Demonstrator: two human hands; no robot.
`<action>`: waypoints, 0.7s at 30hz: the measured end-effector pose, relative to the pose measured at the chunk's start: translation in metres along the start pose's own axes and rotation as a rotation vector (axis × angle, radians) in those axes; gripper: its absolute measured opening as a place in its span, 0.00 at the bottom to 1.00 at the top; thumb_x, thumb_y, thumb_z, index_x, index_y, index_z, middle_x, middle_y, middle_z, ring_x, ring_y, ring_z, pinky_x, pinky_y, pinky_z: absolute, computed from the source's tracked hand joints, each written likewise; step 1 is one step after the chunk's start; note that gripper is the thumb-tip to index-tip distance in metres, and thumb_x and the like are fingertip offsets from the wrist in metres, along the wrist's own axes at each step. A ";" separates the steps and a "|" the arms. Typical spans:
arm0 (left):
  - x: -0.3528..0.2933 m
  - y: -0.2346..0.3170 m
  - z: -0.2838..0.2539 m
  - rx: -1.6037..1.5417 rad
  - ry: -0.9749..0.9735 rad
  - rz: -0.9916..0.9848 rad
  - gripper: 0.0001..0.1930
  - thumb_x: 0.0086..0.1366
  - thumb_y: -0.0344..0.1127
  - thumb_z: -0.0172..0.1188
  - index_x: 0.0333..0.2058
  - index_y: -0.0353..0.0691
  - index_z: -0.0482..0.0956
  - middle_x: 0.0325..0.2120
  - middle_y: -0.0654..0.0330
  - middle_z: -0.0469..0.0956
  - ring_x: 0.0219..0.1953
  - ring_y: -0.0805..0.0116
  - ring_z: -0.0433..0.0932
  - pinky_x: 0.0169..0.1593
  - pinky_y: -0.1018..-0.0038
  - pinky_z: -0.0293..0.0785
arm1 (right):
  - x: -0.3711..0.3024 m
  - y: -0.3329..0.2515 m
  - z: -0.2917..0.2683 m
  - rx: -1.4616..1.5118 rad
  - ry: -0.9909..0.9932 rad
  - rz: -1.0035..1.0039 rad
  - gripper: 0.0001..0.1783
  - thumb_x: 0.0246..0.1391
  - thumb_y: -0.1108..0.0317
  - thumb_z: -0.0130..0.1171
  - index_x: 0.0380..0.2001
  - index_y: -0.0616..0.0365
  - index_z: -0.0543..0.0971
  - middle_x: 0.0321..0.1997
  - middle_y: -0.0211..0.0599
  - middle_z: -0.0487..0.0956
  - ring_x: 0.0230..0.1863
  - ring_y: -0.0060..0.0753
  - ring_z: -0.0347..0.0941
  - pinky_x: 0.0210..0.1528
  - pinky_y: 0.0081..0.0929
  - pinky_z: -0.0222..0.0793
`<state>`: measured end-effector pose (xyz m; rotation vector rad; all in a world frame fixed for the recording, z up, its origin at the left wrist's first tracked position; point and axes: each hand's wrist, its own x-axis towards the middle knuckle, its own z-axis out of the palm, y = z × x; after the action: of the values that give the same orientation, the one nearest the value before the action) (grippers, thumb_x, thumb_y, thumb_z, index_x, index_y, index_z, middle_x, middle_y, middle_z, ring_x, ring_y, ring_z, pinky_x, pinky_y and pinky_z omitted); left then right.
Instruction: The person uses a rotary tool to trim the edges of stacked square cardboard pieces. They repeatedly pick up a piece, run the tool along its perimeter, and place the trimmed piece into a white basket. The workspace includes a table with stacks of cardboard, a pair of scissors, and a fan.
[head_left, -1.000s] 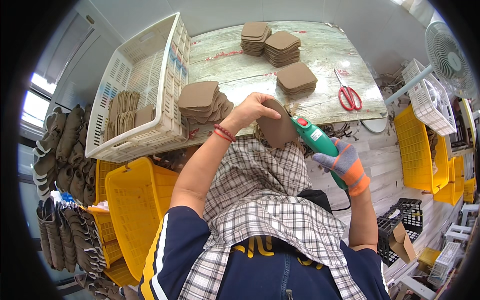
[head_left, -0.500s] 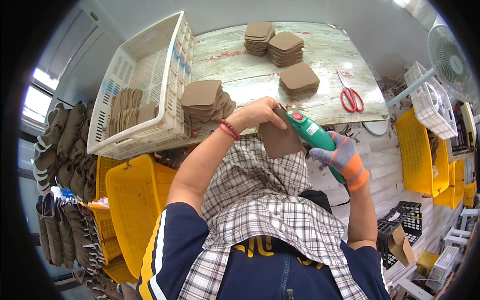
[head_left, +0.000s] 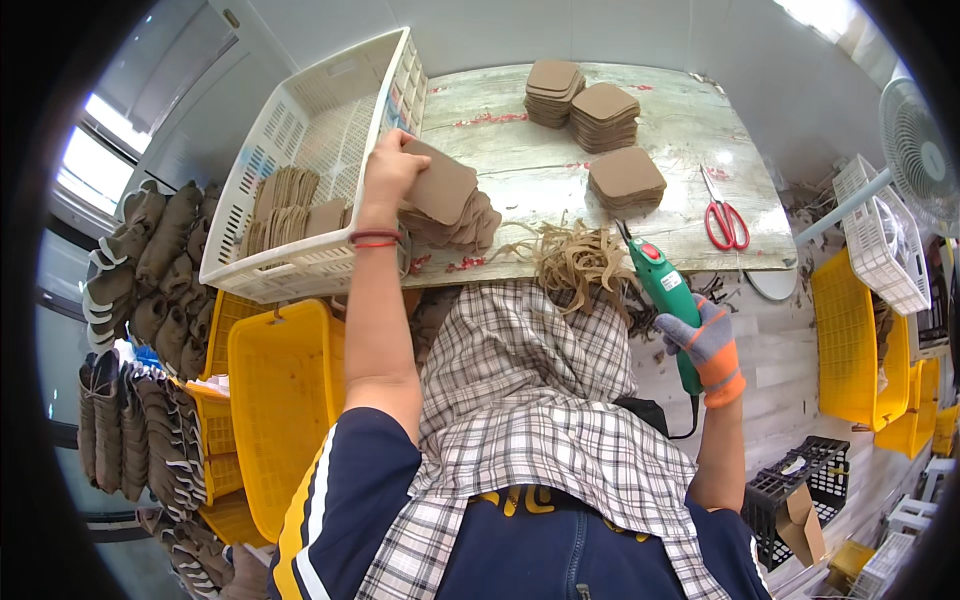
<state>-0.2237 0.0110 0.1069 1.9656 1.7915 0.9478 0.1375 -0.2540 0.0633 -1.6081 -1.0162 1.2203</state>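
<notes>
My left hand (head_left: pixel 394 172) is at the left stack of brown rounded-square pads, its fingers closed on the far left corner of the top pad (head_left: pixel 445 188). That pad lies on or just above the others, which fan out beneath it (head_left: pixel 478 226). Gripped in my gloved right hand (head_left: pixel 708 345) are green electric scissors (head_left: pixel 660 282), their blades pointing away from me past the table's near edge. A tangle of thin brown trimmings (head_left: pixel 583 258) lies at that edge, left of the blades, partly hanging over my checked apron.
Three more pad stacks, including a near one (head_left: pixel 627 178), and red-handled scissors (head_left: pixel 724 215) lie on the table (head_left: pixel 500 150). A white crate (head_left: pixel 300 262) holding more pads stands left. Yellow baskets (head_left: pixel 285 420) flank me; a fan (head_left: pixel 918 148) stands right.
My left hand has moved left from the electric scissors to the stack, carrying the pad. The electric scissors have dropped slightly to the right, and the trimmings behind them now show.
</notes>
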 end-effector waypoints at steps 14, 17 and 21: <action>-0.007 0.100 0.254 0.135 -0.352 0.321 0.32 0.58 0.53 0.56 0.53 0.34 0.68 0.64 0.45 0.50 0.69 0.48 0.37 0.66 0.46 0.35 | 0.005 0.041 -0.008 -0.043 0.251 0.038 0.24 0.42 0.58 0.71 0.35 0.63 0.75 0.23 0.30 0.77 0.19 0.18 0.69 0.21 0.19 0.66; -0.014 0.102 0.260 -0.013 -0.116 0.439 0.24 0.51 0.44 0.65 0.42 0.34 0.72 0.57 0.47 0.61 0.65 0.48 0.48 0.64 0.49 0.41 | 0.006 0.044 -0.007 0.017 0.259 0.040 0.23 0.43 0.60 0.71 0.36 0.64 0.74 0.23 0.30 0.77 0.19 0.18 0.69 0.21 0.19 0.66; -0.031 0.114 0.245 -0.466 -0.015 0.362 0.15 0.49 0.31 0.68 0.29 0.38 0.67 0.39 0.59 0.73 0.45 0.62 0.70 0.47 0.64 0.66 | 0.012 0.040 -0.002 0.002 0.301 0.003 0.23 0.43 0.61 0.70 0.37 0.65 0.74 0.23 0.29 0.76 0.19 0.18 0.68 0.21 0.19 0.64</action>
<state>0.0233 0.0108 -0.0078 1.9967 1.0852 1.3153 0.1456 -0.2553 0.0228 -1.7294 -0.8209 0.9442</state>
